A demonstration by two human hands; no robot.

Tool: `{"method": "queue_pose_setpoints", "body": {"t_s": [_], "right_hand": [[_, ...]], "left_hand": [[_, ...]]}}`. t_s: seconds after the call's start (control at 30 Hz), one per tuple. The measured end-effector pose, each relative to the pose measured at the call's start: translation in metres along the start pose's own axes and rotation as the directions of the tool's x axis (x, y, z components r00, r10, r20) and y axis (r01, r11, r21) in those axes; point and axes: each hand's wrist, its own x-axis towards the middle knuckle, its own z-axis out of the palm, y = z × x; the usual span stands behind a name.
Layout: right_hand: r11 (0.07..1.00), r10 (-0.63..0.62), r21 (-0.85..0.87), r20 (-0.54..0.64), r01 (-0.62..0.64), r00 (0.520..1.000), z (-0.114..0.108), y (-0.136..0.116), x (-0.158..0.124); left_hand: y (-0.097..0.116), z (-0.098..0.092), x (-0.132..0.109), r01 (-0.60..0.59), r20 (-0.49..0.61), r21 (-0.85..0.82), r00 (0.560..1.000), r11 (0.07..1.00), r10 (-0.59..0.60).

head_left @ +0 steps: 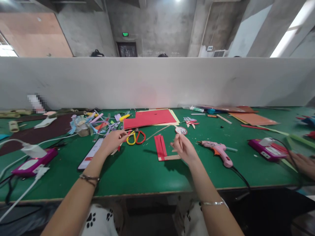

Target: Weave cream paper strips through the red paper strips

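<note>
My left hand [113, 141] hovers just left of the scissors [136, 138], which have one yellow and one red handle. Its thumb and fingertips are pinched together; a thin pale strip shows at the tips, too small to name. Red and bare wooden craft sticks lie partly hidden beneath that hand. My right hand [183, 148] is closed, fingers curled together, over the right end of a red craft-stick piece [160, 147]. Whatever it may hold is hidden. Bare wooden sticks [172, 157] extend from that piece under the hand. A pink glue gun [218, 150] lies to the right.
Red card sheets [152, 118] lie behind the scissors. A phone [91, 154] is beside my left forearm. Purple power strips [36, 162] with cables stand at both sides. A pale partition [157, 82] borders the green table. Another person's hand [301, 163] is at far right.
</note>
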Motion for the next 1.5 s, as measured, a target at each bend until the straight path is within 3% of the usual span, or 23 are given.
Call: {"method": "queue_pose_setpoints", "body": {"t_s": [0.1,0.2,0.4,0.53,0.7,0.83,0.97,1.27,1.5], "right_hand": [[0.996,-0.039,0.078,-0.066,0.044,0.997,-0.001,0.0,0.004],[0.997,-0.039,0.069,-0.054,0.042,0.998,-0.001,-0.001,0.005],[0.995,-0.097,0.034,-0.018,0.098,0.995,-0.005,-0.006,0.002],[0.995,0.023,-0.097,0.105,-0.013,0.994,-0.004,-0.01,0.0],[0.997,-0.075,-0.016,0.028,0.076,0.997,-0.001,-0.009,0.001],[0.997,-0.009,-0.079,0.081,0.015,0.997,-0.001,-0.006,0.0],[0.998,-0.055,0.005,-0.032,0.056,0.998,-0.003,-0.004,0.0],[0.989,-0.075,0.12,-0.074,0.083,0.994,-0.005,-0.005,0.0],[0.988,-0.105,0.105,-0.104,0.116,0.989,-0.01,0.0,0.003]], "left_hand": [[-0.012,0.007,-0.001,0.083,0.07,0.381,0.991,0.921,-0.118],[-0.016,0.014,-0.004,0.091,0.154,0.512,0.969,0.854,-0.195],[-0.023,0.023,0.002,0.115,0.209,0.427,0.952,0.897,-0.222],[-0.029,0.025,0.006,0.135,0.191,0.352,0.958,0.926,-0.212],[-0.031,0.024,0.005,0.172,0.163,0.239,0.963,0.956,-0.214],[-0.029,0.024,0.005,0.223,0.131,0.083,0.964,0.971,-0.233],[-0.028,0.025,0.005,0.216,0.108,-0.012,0.971,0.976,-0.213],[-0.03,0.025,0.003,0.155,0.197,0.097,0.965,0.983,-0.171],[-0.034,0.03,0.003,0.102,0.117,0.214,0.985,0.972,-0.129]]}}
